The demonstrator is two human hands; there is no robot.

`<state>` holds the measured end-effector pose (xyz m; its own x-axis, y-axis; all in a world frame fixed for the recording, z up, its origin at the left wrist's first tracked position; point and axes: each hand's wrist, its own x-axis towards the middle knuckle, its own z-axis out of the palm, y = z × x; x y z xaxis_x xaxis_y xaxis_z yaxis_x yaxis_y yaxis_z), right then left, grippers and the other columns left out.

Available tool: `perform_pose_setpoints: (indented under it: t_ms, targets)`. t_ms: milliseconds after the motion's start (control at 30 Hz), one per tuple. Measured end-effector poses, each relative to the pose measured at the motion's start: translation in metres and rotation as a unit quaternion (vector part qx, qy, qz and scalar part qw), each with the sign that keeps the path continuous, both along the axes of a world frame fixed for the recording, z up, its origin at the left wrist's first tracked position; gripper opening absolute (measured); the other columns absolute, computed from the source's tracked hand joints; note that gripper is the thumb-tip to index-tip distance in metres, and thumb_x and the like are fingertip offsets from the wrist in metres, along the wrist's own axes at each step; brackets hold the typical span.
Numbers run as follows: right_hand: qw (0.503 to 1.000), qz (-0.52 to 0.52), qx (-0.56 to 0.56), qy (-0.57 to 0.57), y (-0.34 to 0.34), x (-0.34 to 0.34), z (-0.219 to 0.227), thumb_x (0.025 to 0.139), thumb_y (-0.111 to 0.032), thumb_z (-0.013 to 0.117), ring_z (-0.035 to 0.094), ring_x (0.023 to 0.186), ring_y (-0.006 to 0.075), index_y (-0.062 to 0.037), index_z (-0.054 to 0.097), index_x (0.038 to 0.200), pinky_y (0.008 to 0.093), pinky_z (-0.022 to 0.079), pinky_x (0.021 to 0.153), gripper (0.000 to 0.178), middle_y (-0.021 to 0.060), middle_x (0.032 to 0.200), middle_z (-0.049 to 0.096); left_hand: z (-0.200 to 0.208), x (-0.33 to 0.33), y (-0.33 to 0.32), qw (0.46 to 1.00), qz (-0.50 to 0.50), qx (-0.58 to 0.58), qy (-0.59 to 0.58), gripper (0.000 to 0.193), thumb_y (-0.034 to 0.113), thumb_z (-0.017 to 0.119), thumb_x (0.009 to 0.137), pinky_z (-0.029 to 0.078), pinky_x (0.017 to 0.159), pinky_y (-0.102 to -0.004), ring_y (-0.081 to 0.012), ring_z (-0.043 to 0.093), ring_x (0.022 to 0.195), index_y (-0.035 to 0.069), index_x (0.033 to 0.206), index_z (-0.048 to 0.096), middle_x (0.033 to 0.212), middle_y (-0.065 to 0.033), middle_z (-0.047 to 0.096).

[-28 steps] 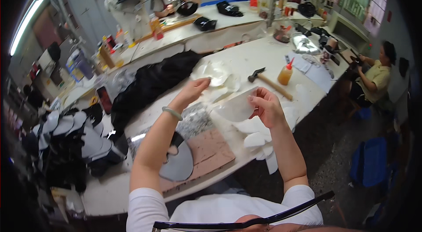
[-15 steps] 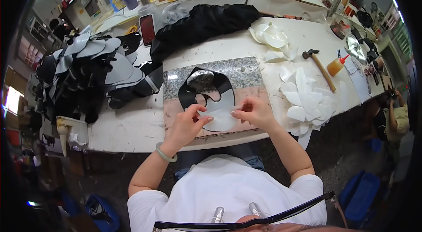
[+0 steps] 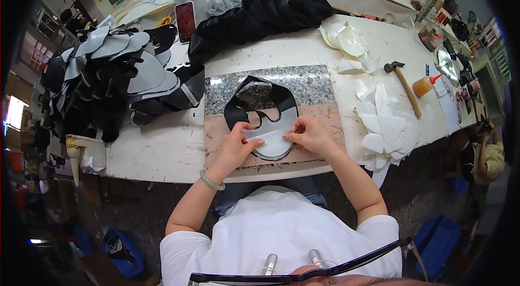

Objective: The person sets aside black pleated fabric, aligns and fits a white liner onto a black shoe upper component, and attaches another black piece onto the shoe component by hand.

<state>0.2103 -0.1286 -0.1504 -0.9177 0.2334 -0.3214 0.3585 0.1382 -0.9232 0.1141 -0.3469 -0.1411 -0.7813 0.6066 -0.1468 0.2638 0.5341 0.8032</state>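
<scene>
A black shoe upper (image 3: 234, 111) with a pale grey lining lies on a stone slab, its rounded end toward me and a cut-out in its middle. Over that rounded end rests a thin white stiffener piece (image 3: 273, 137). My left hand (image 3: 235, 145) pinches the piece's left side with thumb and forefinger. At its right edge, my right hand (image 3: 314, 135) is closed in a similar pinch. The fingertips cover parts of both edges.
White cut pieces (image 3: 382, 129) are heaped right of the slab (image 3: 330, 123), near a hammer (image 3: 406, 88) and a glue bottle (image 3: 424, 86). Stacked grey-and-black uppers (image 3: 146, 77) fill the left. Behind lie a black bundle (image 3: 260, 20), a phone (image 3: 185, 21) and cream pieces (image 3: 346, 45).
The white stiffener piece has come down flatter onto the upper's rounded end, whose grey rim now shows below it. Both hands keep pinching. The whole view has shifted slightly.
</scene>
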Motion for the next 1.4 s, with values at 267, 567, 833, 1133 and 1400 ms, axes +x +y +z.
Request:
perform_pose_setpoints:
  t_ms: [267, 567, 833, 1133, 1400]
  targets:
    - [0.986, 0.044, 0.159, -0.002, -0.003, -0.002, 0.013, 0.071, -0.018, 0.077, 0.061, 0.066, 0.0209, 0.0015, 0.06, 0.085, 0.0341, 0.049, 0.062, 0.03, 0.0102, 0.072, 0.063, 0.002, 0.002, 0.003, 0.999, -0.02, -0.005, 0.044, 0.039, 0.024, 0.075, 0.078, 0.043, 0.052, -0.0282, -0.0142, 0.053, 0.053, 0.005, 0.104, 0.053, 0.061, -0.0043, 0.056]
    - [0.833, 0.101, 0.481, 0.255, -0.011, 0.01, 0.011, 0.073, -0.012, 0.07, 0.058, 0.096, 0.0291, -0.0015, 0.058, 0.096, 0.0372, 0.047, 0.08, 0.027, 0.0126, 0.102, 0.061, 0.006, -0.005, -0.001, 0.933, -0.092, -0.039, 0.345, 0.026, 0.032, 0.076, 0.07, 0.034, 0.082, -0.0379, -0.0236, 0.049, 0.099, 0.013, 0.079, 0.062, 0.095, -0.0034, 0.056]
    - [0.844, 0.212, 0.369, 0.327, -0.064, 0.027, -0.006, 0.073, -0.001, 0.059, 0.051, 0.108, 0.029, 0.0009, 0.058, 0.103, 0.0381, 0.043, 0.092, 0.03, 0.0137, 0.111, 0.055, -0.009, -0.056, -0.033, 0.985, -0.138, 0.098, 0.021, 0.018, 0.015, 0.067, 0.082, 0.041, 0.089, -0.0317, -0.0198, 0.052, 0.097, 0.01, 0.099, 0.069, 0.094, -0.0056, 0.063]
    - [0.859, 0.047, 0.436, 0.265, -0.05, 0.026, -0.004, 0.073, -0.006, 0.067, 0.049, 0.108, 0.0336, 0.0009, 0.058, 0.099, 0.0395, 0.043, 0.091, 0.029, 0.0162, 0.11, 0.054, 0.036, -0.099, 0.023, 0.977, -0.01, 0.134, 0.167, 0.045, 0.019, 0.071, 0.081, 0.044, 0.085, -0.0288, -0.0144, 0.055, 0.101, 0.004, 0.12, 0.057, 0.119, -0.0067, 0.056]
    - [0.906, 0.104, 0.316, 0.26, 0.006, 0.02, 0.003, 0.08, -0.008, 0.067, 0.058, 0.096, 0.0268, 0.0021, 0.062, 0.091, 0.0357, 0.047, 0.086, 0.016, 0.0121, 0.099, 0.061, -0.005, -0.127, 0.063, 0.961, -0.072, 0.215, -0.158, 0.04, 0.004, 0.055, 0.083, 0.043, 0.081, -0.0216, -0.0091, 0.053, 0.095, 0.008, 0.123, 0.058, 0.11, -0.0006, 0.059]
